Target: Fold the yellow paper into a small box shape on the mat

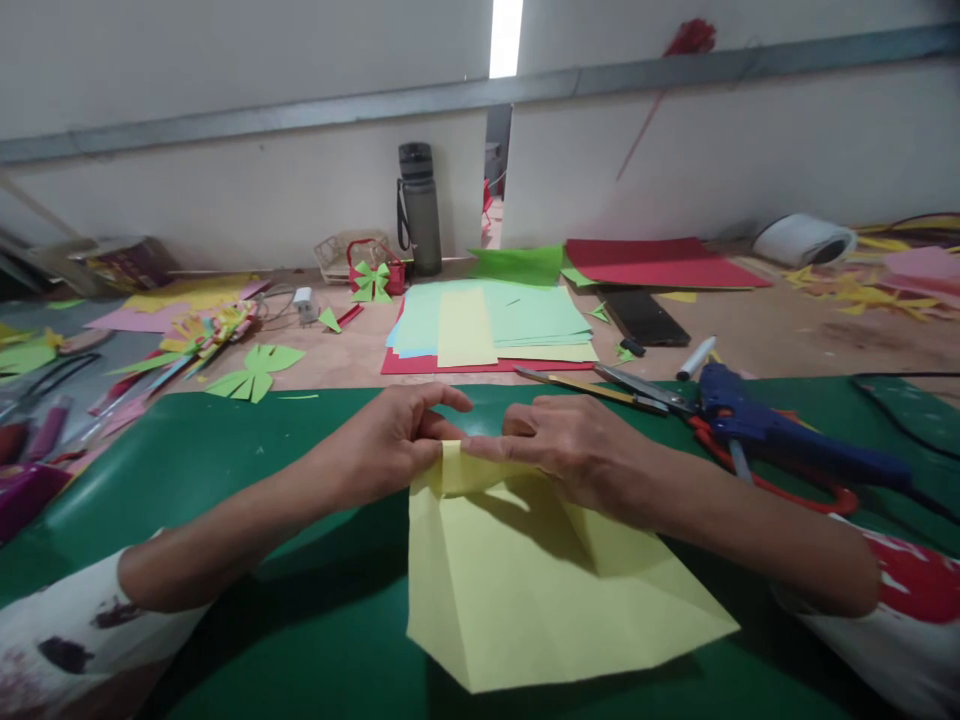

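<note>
A creased sheet of pale yellow paper (555, 590) spreads toward me above the green mat (300, 620). At its far edge a narrow strip is folded over. My left hand (397, 435) pinches the far left corner of this fold between thumb and fingers. Just to the right, my right hand (570, 445) lies along the same folded edge, its index finger stretched toward the left thumb and the other fingers curled. What its thumb does under the paper is hidden. Shadows of the hands fall on the sheet.
Scissors (675, 395) with red handles, a utility knife (600, 390) and a blue glue gun (795, 430) lie at right. Behind are stacked coloured papers (540, 315), a black phone (645, 315) and a grey bottle (421, 215). Green paper leaves (255, 375) lie at left.
</note>
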